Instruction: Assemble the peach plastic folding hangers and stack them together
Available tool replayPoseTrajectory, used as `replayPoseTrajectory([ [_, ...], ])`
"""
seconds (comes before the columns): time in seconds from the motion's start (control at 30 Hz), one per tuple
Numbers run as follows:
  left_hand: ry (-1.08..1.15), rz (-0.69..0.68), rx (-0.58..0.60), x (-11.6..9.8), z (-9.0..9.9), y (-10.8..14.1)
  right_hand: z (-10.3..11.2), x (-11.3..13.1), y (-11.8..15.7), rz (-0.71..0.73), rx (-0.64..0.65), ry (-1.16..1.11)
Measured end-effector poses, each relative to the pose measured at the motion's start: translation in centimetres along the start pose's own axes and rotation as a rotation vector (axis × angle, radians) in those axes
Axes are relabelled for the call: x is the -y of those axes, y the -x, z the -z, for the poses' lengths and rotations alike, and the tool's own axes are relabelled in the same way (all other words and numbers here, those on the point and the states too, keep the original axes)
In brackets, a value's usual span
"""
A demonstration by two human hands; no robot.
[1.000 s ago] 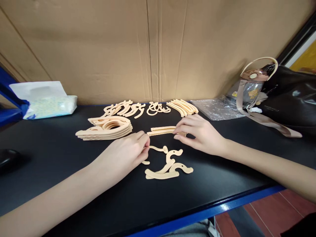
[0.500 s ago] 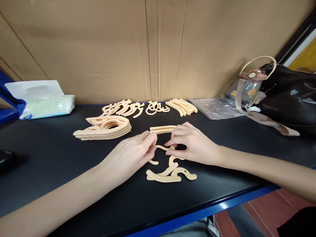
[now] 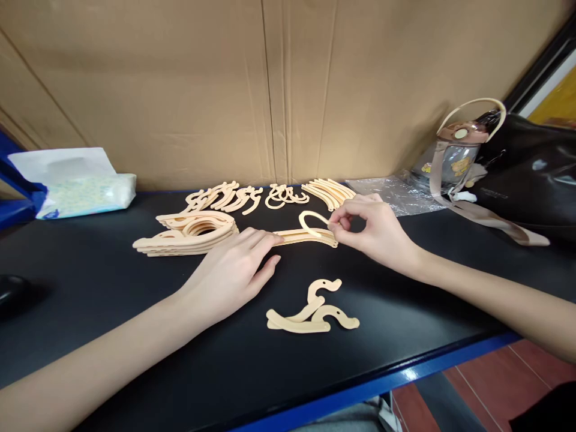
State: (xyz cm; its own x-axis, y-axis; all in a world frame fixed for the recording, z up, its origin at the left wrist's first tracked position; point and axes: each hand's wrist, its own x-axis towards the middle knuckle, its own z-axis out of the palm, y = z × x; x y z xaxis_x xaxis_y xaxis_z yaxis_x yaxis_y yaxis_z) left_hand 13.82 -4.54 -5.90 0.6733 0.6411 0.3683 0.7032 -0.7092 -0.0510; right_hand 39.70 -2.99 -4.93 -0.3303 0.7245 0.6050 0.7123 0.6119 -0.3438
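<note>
Between the fingertips of my right hand (image 3: 371,231) is a thin curved beige hook (image 3: 306,221), raised over a pair of long beige strips (image 3: 299,236). My left hand (image 3: 245,261) has its fingers stretched out, their tips on the left end of those strips, with the thumb apart. Nearer the front edge, several curved beige pieces (image 3: 299,326) lie in a small group. A stack of larger beige pieces (image 3: 189,241) sits just left of my left hand.
Along the back lie several small curved pieces (image 3: 222,195), rings (image 3: 283,195) and slats (image 3: 330,191). A tissue pack (image 3: 85,191) is at left. Plastic film (image 3: 387,195), a bottle (image 3: 459,156) and a black bag (image 3: 535,174) are at right.
My right hand has moved up and right with the hook. My left hand has moved left, and its pinch has opened. The long strips show more fully.
</note>
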Motion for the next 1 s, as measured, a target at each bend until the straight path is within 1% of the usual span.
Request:
replayPoseTrajectory([
  [0.1, -0.049, -0.026, -0.026, -0.2, 0.0, 0.0, -0.1, -0.7, -0.3, -0.077, 0.003, -0.031],
  [0.17, -0.064, -0.04, -0.041, -0.3, 0.1, -0.1, -0.4, -0.9, -0.4, -0.103, 0.024, -0.06],
  [0.23, -0.034, -0.026, -0.021, -0.3, 0.1, 0.0, -0.5, -1.0, -0.5, -0.111, 0.042, -0.085],
  [0.33, 0.056, -0.001, 0.038, -0.3, 0.1, 0.1, -0.6, -0.9, -0.4, -0.104, 0.067, -0.097],
  [0.4, 0.081, -0.005, 0.057, -0.3, 0.3, 0.2, -0.6, -0.8, -0.3, -0.101, 0.067, -0.069],
  [0.57, 0.036, 0.001, 0.086, -0.4, 1.1, 0.3, -0.4, -0.7, -0.3, -0.072, 0.07, 0.003],
  [0.67, 0.007, -0.004, 0.117, -0.4, 1.2, 0.3, -0.4, -0.8, -0.3, -0.031, 0.048, 0.032],
  [0.73, 0.005, -0.016, 0.12, -0.4, 1.2, 0.3, -0.4, -0.8, -0.3, -0.029, 0.027, 0.023],
  [0.87, 0.091, -0.013, 0.076, -0.8, 1.1, 0.5, -0.5, -0.9, -0.2, -0.1, 0.05, -0.071],
  [0.93, 0.136, -0.02, 0.065, -1.1, 1.1, 0.5, -0.5, -1.0, -0.2, -0.132, 0.072, -0.155],
  [1.0, 0.155, -0.036, 0.071, -1.4, 1.1, 0.6, -0.6, -1.0, -0.2, -0.155, 0.066, -0.252],
])
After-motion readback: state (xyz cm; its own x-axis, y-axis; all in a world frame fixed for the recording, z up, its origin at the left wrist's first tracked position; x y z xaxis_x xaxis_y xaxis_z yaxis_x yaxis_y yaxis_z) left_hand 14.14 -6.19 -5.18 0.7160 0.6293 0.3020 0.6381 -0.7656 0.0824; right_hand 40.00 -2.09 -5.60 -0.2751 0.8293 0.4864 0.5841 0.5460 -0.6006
